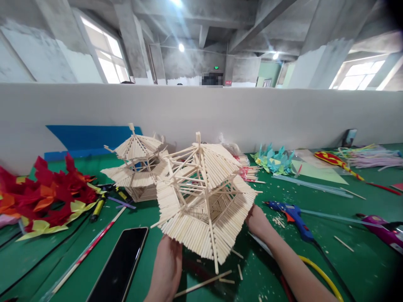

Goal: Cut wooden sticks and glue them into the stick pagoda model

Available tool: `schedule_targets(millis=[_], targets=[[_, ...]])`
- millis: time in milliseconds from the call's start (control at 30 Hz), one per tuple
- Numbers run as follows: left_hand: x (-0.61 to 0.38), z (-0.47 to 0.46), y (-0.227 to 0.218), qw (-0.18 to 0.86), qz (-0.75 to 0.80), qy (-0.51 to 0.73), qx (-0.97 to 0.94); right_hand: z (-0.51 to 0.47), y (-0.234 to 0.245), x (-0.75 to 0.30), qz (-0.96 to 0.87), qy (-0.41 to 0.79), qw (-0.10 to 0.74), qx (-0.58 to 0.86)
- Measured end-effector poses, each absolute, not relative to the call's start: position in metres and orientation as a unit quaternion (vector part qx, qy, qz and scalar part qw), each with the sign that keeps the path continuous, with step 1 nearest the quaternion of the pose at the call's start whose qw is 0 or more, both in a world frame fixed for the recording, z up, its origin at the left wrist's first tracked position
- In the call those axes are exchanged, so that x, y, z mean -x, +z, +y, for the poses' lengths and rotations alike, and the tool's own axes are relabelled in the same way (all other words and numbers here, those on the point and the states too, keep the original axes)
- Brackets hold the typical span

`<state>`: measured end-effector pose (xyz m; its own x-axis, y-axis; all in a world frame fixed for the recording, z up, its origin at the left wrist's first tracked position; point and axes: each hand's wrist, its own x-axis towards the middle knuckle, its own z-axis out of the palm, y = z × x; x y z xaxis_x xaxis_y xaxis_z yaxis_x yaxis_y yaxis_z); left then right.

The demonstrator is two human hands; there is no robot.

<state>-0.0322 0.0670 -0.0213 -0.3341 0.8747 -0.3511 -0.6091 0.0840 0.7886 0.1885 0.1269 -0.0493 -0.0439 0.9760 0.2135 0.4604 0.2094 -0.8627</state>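
A two-tiered pagoda model of thin wooden sticks [204, 197] is tilted up off the green table [362, 251], held from below on both sides. My left hand [168, 262] grips its lower roof edge at the front left, fingers hidden under the sticks. My right hand [260, 222] holds the right edge, fingers tucked behind the roof. A second, similar stick pagoda [137, 165] stands upright on the table behind and to the left.
A black phone [121, 264] lies front left beside a red-and-white stick [88, 251]. A blue glue gun [292, 216] lies right of the model. Red and yellow paper leaves [47, 197] sit left, teal paper flowers [275, 161] behind. Loose sticks litter the mat. A grey partition [220, 109] bounds the back.
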Motion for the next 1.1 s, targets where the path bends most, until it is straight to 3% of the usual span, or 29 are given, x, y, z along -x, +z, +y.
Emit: schedule_targets(millis=[300, 467, 733, 1100], targets=[[0.032, 0.067, -0.028, 0.564, 0.462, 0.663, -0.167, 0.116, -0.031, -0.206, -0.691, 0.229, 0.326, 0.604], [0.035, 0.071, -0.029, 0.568, 0.468, 0.654, -0.177, 0.064, -0.022, -0.248, -0.672, 0.152, 0.284, 0.667], [0.037, 0.079, -0.028, 0.568, 0.478, 0.647, -0.176, -0.027, -0.075, -0.286, -0.677, 0.095, 0.223, 0.695], [0.032, 0.073, -0.030, 0.582, 0.459, 0.642, -0.194, -0.004, -0.098, -0.340, -0.650, 0.000, 0.238, 0.721]])
